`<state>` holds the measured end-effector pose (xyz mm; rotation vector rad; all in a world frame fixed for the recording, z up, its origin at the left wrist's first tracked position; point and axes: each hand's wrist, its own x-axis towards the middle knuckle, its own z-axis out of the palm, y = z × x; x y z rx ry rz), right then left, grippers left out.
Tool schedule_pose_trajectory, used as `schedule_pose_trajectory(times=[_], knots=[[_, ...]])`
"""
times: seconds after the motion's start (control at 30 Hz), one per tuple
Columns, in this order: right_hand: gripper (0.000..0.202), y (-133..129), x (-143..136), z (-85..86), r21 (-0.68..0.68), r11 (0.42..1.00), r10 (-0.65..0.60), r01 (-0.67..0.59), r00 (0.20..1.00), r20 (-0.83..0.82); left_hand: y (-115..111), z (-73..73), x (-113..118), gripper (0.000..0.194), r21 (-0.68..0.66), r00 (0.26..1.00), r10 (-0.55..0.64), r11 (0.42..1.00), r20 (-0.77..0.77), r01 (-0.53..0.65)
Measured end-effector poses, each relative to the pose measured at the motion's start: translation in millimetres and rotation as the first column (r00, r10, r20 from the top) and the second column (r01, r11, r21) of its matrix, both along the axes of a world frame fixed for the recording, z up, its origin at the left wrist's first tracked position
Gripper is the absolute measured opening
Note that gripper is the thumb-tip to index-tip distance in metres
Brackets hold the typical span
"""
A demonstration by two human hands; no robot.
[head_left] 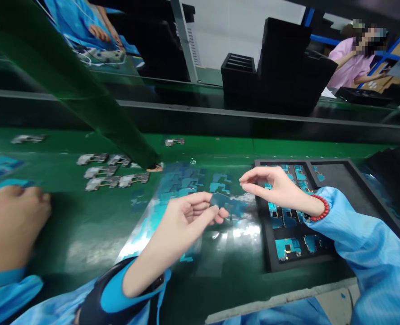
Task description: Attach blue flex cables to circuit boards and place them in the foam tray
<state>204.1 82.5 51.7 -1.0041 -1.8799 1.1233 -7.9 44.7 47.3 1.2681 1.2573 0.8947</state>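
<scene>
My left hand (191,219) reaches over the bench with thumb and fingers closed on a thin, translucent bluish piece of film (232,205). Beyond the film, to the right, is my right hand (270,183), its thumb and fingertips drawn together in a pinch; whatever they hold, if anything, is too small to make out. That hand is over the left edge of a black foam tray (270,262) with blue circuit boards (287,248) in its compartments. Beneath and behind my left hand lies a clear sheet bearing several blue cut-out shapes (182,180).
Several small metal-grey parts (101,183) lie at the left, near a green slanted post (118,122). Another person's hand (13,225) is at the far left. Stacked black trays (281,67) stand behind the bench rail (220,110). Two other people are in the background.
</scene>
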Motion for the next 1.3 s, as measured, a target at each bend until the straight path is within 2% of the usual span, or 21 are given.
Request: schedule_pose_trajectory(times=[0.07, 0.17, 0.27, 0.37, 0.5, 0.6, 0.7, 0.77, 1.0, 1.2, 1.27, 1.3], knots=[[0.012, -1, 1, 4.3, 0.101, 0.993, 0.058, -0.064, 0.996, 0.064, 0, 3.3, 4, 0.016, -0.022, 0.99, -0.118, 0.993, -0.078, 0.117], [0.013, 0, 0, 9.7, 0.151, 0.957, 0.223, -0.246, 0.962, 0.159, 1, 6.6, 10, 0.011, -0.005, 0.951, -0.245, 0.969, -0.186, 0.249], [0.012, 2, -2, 13.1, 0.133, 0.929, 0.314, -0.346, 0.926, 0.211, 4, 7.6, 14, 0.012, 0.009, 0.918, -0.29, 0.953, -0.27, 0.304], [0.01, 2, -2, 16.0, 0.101, 0.932, 0.32, -0.349, 0.92, 0.224, 6, 8.2, 17, 0.014, 0.018, 0.914, -0.286, 0.953, -0.289, 0.304], [0.011, 0, 2, 16.8, 0.055, 0.959, 0.266, -0.278, 0.95, 0.164, 8, 9.0, 18, 0.017, -0.019, 0.959, -0.221, 0.975, -0.175, 0.221], [0.012, 0, 10, 13.4, 0.044, 0.99, 0.132, -0.136, 0.988, 0.079, 8, 7.8, 18, 0.022, -0.099, 0.997, -0.069, 0.993, -0.034, 0.065], [0.013, 0, 21, 8.5, 0.058, 0.998, -0.026, 0.023, 0.999, 0.038, 8, 5.5, 18, 0.027, -0.242, 0.991, 0.086, 0.968, 0.098, -0.061], [0.015, 0, 27, 4.7, 0.04, 0.995, -0.096, 0.095, 0.995, 0.032, 8, 4.4, 18, 0.032, -0.305, 0.981, 0.128, 0.949, 0.144, -0.079], [0.016, -3, 31, -5.3, -0.031, 0.992, -0.119, 0.119, 0.993, 0.02, 6, 6.1, 20, 0.029, -0.287, 0.982, 0.101, 0.957, 0.161, -0.052], [0.027, -5, 28, -3.7, -0.313, 0.946, -0.118, 0.084, 0.989, -0.094, 4, 7.0, 20, 0.024, -0.254, 0.971, 0.113, 0.966, 0.211, -0.057], [0.027, -6, 28, -3.4, -0.288, 0.95, -0.158, 0.121, 0.981, -0.112, 4, 6.6, 19, 0.025, -0.231, 0.979, 0.059, 0.973, 0.196, -0.012], [0.024, -7, 29, -3.3, -0.232, 0.962, -0.174, 0.145, 0.979, -0.108, 6, 6.0, 18, 0.027, -0.206, 0.986, 0.016, 0.978, 0.169, 0.019]])
